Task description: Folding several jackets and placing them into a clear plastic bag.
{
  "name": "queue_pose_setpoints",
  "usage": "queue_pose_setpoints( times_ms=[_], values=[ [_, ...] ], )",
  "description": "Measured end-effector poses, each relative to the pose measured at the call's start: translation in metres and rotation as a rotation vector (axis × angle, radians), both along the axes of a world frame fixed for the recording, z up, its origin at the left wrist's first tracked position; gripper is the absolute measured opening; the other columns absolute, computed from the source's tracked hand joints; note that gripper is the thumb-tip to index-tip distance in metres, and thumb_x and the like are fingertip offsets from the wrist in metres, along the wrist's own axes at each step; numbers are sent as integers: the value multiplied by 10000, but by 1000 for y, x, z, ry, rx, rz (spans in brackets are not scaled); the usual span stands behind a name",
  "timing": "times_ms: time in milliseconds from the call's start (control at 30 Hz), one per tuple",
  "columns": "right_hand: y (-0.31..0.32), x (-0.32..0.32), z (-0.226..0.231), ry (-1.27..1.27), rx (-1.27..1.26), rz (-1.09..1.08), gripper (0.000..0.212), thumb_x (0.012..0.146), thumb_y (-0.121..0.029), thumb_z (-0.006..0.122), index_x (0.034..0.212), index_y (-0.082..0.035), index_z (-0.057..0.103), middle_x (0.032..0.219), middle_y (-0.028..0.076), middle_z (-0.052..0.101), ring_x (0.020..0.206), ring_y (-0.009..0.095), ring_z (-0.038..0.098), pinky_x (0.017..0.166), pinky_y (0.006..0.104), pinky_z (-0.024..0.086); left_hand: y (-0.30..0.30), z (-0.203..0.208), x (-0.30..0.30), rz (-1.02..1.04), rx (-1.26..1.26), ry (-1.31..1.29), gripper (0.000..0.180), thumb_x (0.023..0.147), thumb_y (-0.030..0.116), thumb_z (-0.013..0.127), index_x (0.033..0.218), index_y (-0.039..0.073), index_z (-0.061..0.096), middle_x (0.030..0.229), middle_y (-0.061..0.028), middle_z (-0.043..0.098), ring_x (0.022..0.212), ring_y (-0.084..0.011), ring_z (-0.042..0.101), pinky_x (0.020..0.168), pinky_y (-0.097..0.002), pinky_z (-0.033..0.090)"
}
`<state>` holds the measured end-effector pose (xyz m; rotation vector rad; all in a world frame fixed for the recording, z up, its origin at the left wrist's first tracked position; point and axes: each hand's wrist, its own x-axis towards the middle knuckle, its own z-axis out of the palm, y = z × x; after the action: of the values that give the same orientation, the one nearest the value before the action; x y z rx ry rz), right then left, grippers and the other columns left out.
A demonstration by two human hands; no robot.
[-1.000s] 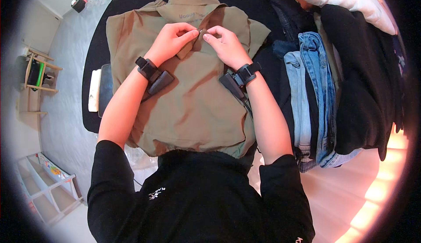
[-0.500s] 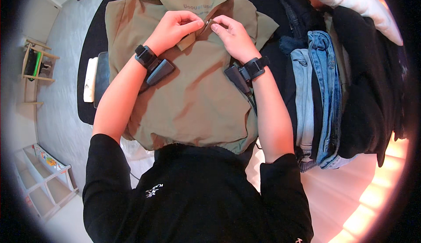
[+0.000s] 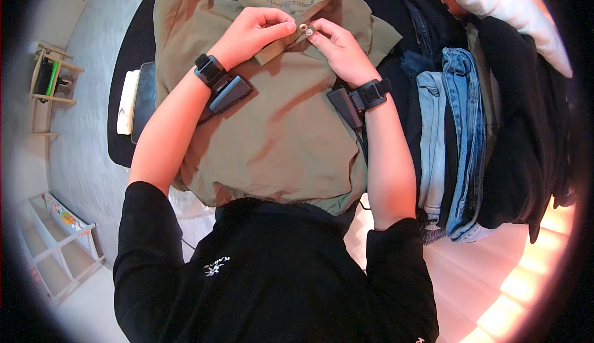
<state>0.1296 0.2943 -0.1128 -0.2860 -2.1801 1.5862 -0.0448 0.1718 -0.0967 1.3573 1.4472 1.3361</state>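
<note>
Head view, from above. The olive garment (image 3: 272,132) lies spread over the black table (image 3: 133,46), its collar toward the upper edge and its hem near the wearer's body. Both hands work at its front opening, just below the collar. The left hand (image 3: 255,34) has thumb and forefinger pinched together on one edge of the cloth, with a round metal snap (image 3: 302,27) just beyond its fingertips. The right hand (image 3: 340,49) is likewise closed on the opposite edge, a second snap half (image 3: 309,32) showing just beside its thumb and forefinger. The two metal parts lie close together between the hands; whether they touch cannot be told. The body of the garment extends below both hands and between the forearms. A strapped device is worn on each wrist. To the right, apart from the right hand, lie folded blue jeans (image 3: 463,145), with a black garment (image 3: 516,126) beyond them.
</note>
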Motion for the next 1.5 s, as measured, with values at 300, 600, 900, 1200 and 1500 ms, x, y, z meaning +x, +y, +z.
queue_pose_setpoints(
  times_ms=[300, 600, 900, 1200, 1500],
  values=[
    [-1, 0, -1, -49, -169, -53, 194, 947, -212, 575, 981, -24, 609, 870, -57, 564, 830, 31, 485, 761, 211, 407, 5, -8, -4, 62, -2, 14, 144, 914, 178, 608, 884, 38, 620, 844, 50, 606, 790, -21, 523, 712, -194, 434],
    [2, 10, 7, -86, -79, -203, 227, 873, -217, 643, 769, -23, 591, 691, -52, 541, 653, 35, 453, 600, 236, 396, -3, 24, -17, 193, 98, 114, 175, 944, 193, 580, 985, 26, 612, 887, 30, 620, 827, -25, 549, 718, -181, 438],
    [-6, 14, 18, -147, -114, -34, 187, 862, -158, 671, 966, -25, 589, 768, -51, 582, 680, 12, 487, 610, 200, 400, -4, 25, -14, 232, 54, 160, 211, 939, 185, 580, 986, -20, 595, 833, -29, 648, 709, -73, 599, 612, -223, 484],
    [-12, 5, 11, -91, -125, -58, 262, 874, -220, 675, 1002, -3, 607, 796, -29, 619, 704, 19, 493, 622, 210, 406, -4, 23, 2, 59, 40, 162, 219, 897, 147, 635, 1066, 16, 590, 848, -8, 623, 741, -83, 581, 635, -223, 474],
    [-13, 5, 11, -131, -138, -75, 164, 876, -165, 652, 889, -5, 618, 764, -5, 630, 696, 44, 532, 633, 245, 435, -8, 22, -1, 163, 19, 697, 274, 829, 126, 664, 1042, -13, 564, 940, -193, 629, 859, -335, 607, 742, -365, 482]
  ],
)
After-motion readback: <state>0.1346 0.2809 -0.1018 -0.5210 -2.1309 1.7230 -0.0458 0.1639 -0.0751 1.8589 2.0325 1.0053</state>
